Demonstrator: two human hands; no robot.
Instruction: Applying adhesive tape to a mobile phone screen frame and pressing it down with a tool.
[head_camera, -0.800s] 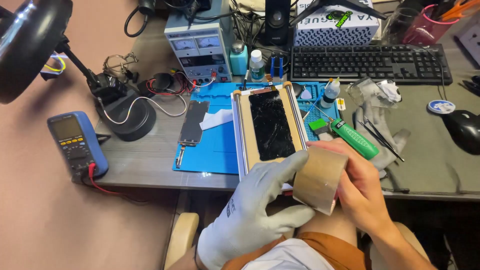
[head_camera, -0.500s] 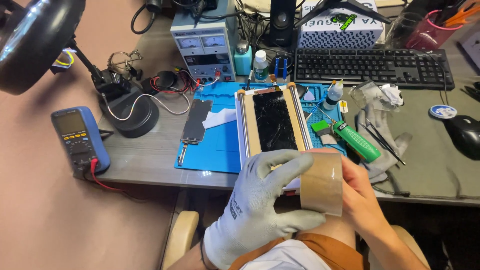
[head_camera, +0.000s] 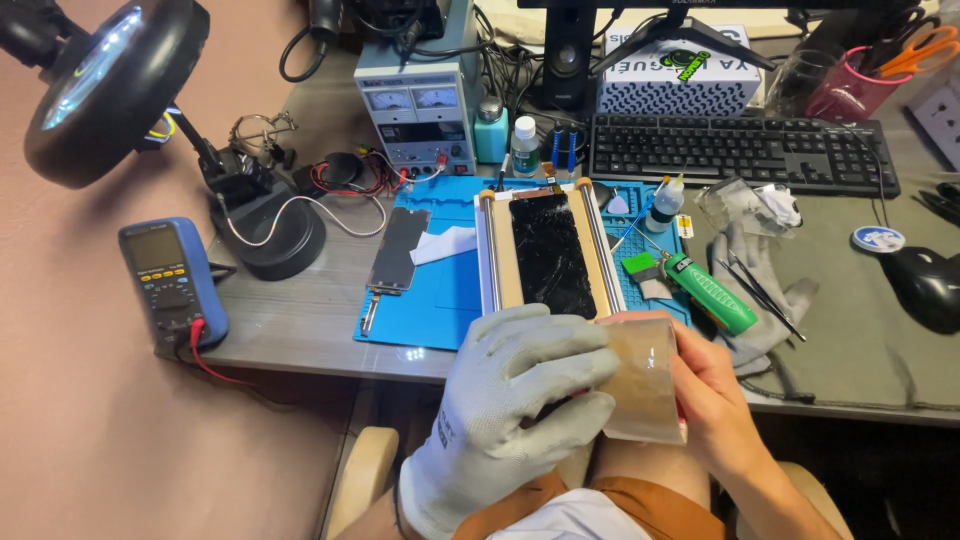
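The gloved left hand covers the near end of the cracked phone screen and part of the tape roll; the right hand lies mostly behind that roll. The magnifier lamp is cut by the top edge

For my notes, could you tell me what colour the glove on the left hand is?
Light grey glove, clearest in the head view.
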